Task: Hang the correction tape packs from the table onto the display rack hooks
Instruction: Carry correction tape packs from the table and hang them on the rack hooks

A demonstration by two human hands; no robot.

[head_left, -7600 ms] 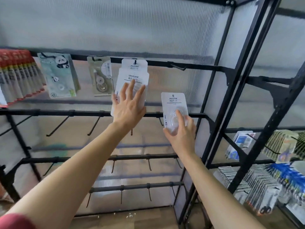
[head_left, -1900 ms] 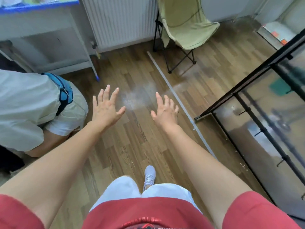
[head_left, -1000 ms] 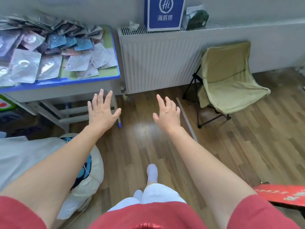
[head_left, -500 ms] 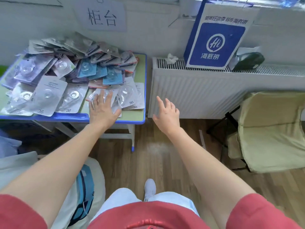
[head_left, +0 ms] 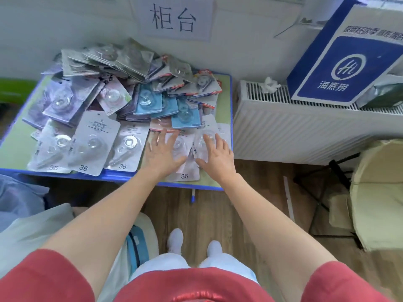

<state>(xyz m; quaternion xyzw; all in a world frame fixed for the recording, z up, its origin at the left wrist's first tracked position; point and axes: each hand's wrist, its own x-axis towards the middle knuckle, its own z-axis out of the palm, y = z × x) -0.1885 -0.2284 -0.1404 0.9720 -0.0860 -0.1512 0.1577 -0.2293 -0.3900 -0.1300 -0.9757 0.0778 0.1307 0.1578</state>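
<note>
At the near right corner of the table [head_left: 91, 178], the left hand [head_left: 163, 151] lies spread over a white correction tape pack [head_left: 185, 172], fingers straight and gripping nothing. The pack's long axis runs near to far, "36" end nearest. The right hand [head_left: 215, 154], equally flat, covers the neighbouring pack [head_left: 208, 126].
</note>
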